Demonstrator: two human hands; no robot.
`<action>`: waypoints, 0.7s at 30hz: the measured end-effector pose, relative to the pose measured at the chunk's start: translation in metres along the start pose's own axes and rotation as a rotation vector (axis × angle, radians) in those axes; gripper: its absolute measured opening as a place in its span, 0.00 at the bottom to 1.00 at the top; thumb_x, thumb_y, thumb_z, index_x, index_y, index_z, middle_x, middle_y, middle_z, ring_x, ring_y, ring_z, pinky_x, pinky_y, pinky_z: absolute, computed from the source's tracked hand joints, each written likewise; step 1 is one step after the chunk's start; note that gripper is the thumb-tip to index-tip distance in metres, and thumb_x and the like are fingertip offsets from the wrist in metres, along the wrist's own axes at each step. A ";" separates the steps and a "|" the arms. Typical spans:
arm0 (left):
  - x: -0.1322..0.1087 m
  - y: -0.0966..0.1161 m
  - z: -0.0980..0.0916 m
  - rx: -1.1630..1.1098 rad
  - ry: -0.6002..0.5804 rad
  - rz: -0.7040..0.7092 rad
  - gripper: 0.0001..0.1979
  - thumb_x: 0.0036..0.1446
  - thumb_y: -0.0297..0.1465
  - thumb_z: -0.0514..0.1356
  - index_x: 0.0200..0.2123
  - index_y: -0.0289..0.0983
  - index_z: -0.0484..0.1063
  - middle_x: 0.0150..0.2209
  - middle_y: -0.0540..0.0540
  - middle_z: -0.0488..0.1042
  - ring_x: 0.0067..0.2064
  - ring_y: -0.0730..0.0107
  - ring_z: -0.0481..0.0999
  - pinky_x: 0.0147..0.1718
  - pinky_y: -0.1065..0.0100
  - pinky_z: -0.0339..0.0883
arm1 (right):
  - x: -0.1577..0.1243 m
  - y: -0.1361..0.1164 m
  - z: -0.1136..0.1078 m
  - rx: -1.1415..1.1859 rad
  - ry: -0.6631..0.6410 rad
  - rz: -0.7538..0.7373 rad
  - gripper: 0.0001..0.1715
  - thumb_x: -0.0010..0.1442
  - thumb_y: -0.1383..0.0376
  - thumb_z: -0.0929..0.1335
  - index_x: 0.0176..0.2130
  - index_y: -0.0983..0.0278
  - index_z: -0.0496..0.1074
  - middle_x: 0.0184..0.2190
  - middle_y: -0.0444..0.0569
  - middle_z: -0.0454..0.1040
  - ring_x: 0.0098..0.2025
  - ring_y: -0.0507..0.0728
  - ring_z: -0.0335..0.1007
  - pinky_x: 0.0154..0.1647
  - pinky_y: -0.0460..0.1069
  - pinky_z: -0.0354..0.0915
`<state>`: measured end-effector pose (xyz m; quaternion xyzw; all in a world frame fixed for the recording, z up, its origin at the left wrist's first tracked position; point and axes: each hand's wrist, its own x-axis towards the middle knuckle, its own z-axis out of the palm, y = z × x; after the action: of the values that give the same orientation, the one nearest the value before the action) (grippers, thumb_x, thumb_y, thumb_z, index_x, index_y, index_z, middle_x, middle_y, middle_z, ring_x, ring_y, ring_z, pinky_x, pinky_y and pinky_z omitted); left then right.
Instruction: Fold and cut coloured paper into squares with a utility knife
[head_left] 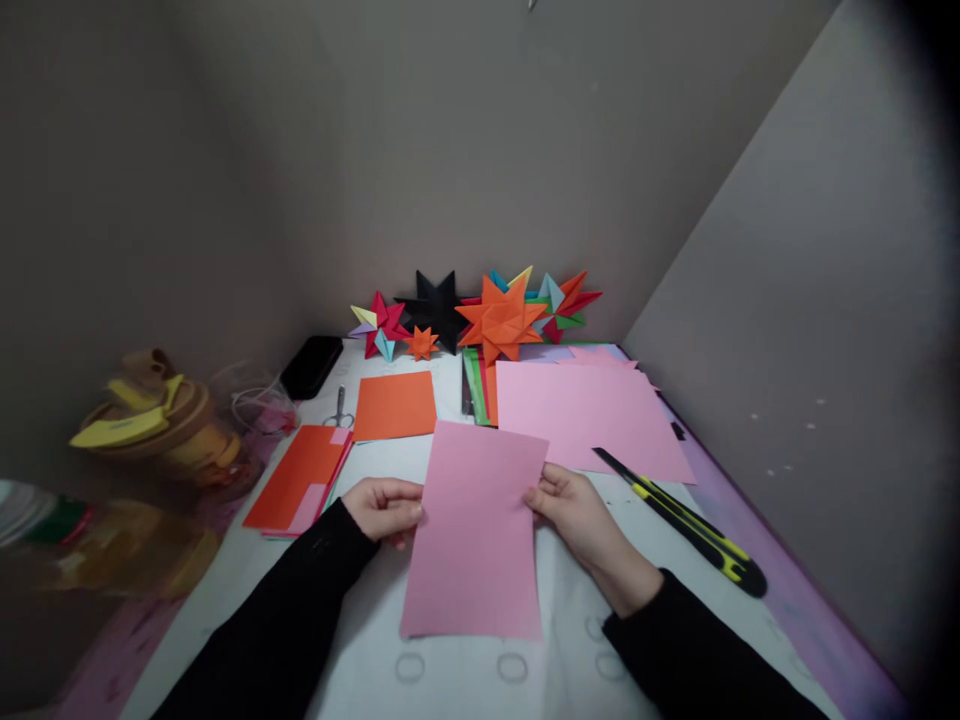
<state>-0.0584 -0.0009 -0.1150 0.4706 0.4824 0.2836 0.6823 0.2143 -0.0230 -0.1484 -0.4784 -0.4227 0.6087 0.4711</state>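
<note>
A pink sheet of paper (pixel 476 535) lies lengthwise in front of me on the white table (pixel 577 600). My left hand (pixel 386 507) pinches its left edge with curled fingers. My right hand (pixel 574 512) grips its right edge the same way. Both arms wear black sleeves. A larger pink sheet (pixel 585 415) lies just beyond, to the right.
A black and yellow utility knife (pixel 686 520) lies right of my right hand. Orange sheets (pixel 395 404) and a red-orange stack (pixel 300 478) lie to the left, with scissors (pixel 340 408). Folded paper stars (pixel 499 318) lean against the back wall. A phone (pixel 311 365) and yellow-brown clutter (pixel 161 425) sit far left.
</note>
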 end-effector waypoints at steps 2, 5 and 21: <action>0.000 -0.003 0.001 0.008 -0.038 0.006 0.21 0.35 0.40 0.71 0.34 0.34 0.78 0.20 0.48 0.75 0.19 0.73 0.70 0.16 0.74 0.60 | 0.000 0.000 0.000 -0.010 -0.013 -0.008 0.20 0.48 0.62 0.72 0.42 0.65 0.73 0.25 0.46 0.74 0.26 0.54 0.69 0.27 0.47 0.62; 0.001 -0.008 0.003 -0.040 -0.059 0.053 0.24 0.35 0.40 0.71 0.37 0.34 0.76 0.27 0.45 0.78 0.25 0.69 0.75 0.21 0.73 0.65 | -0.001 0.001 0.002 -0.017 -0.020 -0.016 0.24 0.49 0.61 0.71 0.46 0.64 0.72 0.23 0.44 0.73 0.23 0.52 0.67 0.25 0.46 0.61; 0.018 -0.021 0.009 -0.260 0.252 0.199 0.32 0.34 0.37 0.72 0.43 0.34 0.64 0.24 0.48 0.78 0.27 0.67 0.78 0.31 0.69 0.70 | -0.010 -0.002 0.017 -0.082 -0.091 -0.221 0.33 0.56 0.56 0.68 0.59 0.56 0.60 0.62 0.49 0.58 0.61 0.60 0.55 0.61 0.58 0.51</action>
<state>-0.0446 0.0028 -0.1400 0.3848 0.4746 0.4659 0.6401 0.1991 -0.0339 -0.1417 -0.4197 -0.5183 0.5564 0.4956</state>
